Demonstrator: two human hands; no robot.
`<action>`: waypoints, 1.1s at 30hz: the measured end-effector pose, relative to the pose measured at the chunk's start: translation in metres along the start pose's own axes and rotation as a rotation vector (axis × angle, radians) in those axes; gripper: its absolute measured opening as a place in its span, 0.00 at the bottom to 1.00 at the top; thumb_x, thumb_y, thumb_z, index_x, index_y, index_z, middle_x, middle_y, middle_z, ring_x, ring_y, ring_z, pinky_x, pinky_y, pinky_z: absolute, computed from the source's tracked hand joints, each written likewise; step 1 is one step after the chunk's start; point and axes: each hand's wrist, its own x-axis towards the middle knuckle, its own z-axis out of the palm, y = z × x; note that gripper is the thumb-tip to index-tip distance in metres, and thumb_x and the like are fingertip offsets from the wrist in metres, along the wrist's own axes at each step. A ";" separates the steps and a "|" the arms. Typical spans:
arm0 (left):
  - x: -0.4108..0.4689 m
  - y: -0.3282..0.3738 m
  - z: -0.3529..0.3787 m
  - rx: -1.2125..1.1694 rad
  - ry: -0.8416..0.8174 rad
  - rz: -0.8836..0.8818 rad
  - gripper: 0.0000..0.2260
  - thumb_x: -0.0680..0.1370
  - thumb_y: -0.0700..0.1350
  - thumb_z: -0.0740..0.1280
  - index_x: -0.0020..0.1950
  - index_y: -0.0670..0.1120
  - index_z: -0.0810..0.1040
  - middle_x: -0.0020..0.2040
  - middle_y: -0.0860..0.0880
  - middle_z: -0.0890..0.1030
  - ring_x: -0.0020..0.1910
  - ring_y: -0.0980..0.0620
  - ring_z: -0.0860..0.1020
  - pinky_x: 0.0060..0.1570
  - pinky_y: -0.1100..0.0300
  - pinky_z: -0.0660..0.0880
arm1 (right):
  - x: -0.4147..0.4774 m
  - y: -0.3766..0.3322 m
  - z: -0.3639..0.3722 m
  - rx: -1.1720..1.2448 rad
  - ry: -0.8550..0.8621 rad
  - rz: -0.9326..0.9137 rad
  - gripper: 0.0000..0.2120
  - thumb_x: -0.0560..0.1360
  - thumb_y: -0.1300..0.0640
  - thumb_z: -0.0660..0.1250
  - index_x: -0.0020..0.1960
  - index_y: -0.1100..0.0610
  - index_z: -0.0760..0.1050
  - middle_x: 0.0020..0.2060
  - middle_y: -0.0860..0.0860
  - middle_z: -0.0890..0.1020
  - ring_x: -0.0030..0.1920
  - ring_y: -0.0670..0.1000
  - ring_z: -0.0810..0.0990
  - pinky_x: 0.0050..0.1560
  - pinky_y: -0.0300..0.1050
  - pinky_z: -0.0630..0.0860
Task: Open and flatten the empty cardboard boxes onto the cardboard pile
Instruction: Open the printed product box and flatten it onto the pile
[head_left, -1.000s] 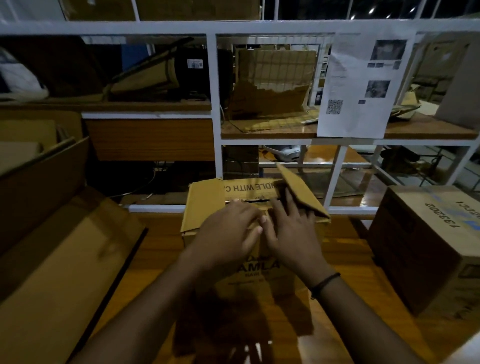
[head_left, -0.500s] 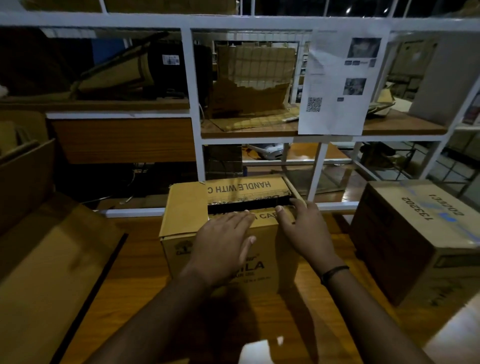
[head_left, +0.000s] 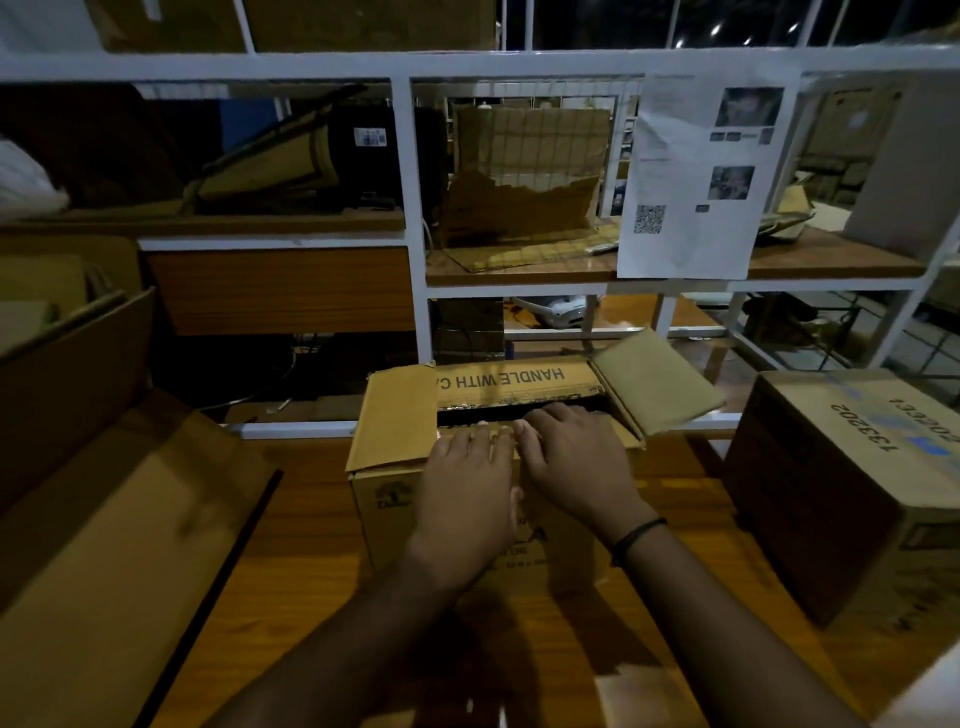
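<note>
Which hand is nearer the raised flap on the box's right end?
Right. The right hand rests on the box top just beside the raised flap; the left hand lies farther left, beyond the right hand.

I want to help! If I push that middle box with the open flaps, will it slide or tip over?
Probably slides: the box sits squat and flat on a shiny table. Likely light, since the task calls it empty, though its inside is dark. The raised right flap looks thin and creased, so it would likely bend if pushed.
</note>
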 end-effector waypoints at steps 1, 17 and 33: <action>-0.001 0.002 -0.003 0.009 -0.027 -0.048 0.34 0.84 0.62 0.55 0.84 0.46 0.49 0.84 0.40 0.52 0.82 0.41 0.51 0.80 0.45 0.49 | -0.001 -0.002 0.003 -0.020 0.027 0.009 0.24 0.84 0.42 0.46 0.58 0.49 0.78 0.52 0.49 0.82 0.51 0.49 0.78 0.51 0.48 0.74; -0.007 -0.078 0.004 -0.415 -0.159 -0.593 0.53 0.68 0.82 0.44 0.85 0.51 0.50 0.84 0.41 0.42 0.78 0.29 0.58 0.70 0.37 0.68 | -0.006 0.000 0.011 -0.016 0.161 0.016 0.25 0.86 0.43 0.46 0.57 0.48 0.81 0.50 0.47 0.84 0.53 0.48 0.81 0.57 0.50 0.74; 0.021 -0.100 0.007 -0.066 0.027 -0.316 0.37 0.75 0.74 0.48 0.77 0.55 0.68 0.68 0.44 0.69 0.66 0.44 0.67 0.60 0.49 0.65 | 0.025 0.002 -0.017 0.068 -0.234 0.017 0.31 0.84 0.41 0.55 0.84 0.47 0.51 0.83 0.52 0.51 0.83 0.58 0.49 0.79 0.60 0.54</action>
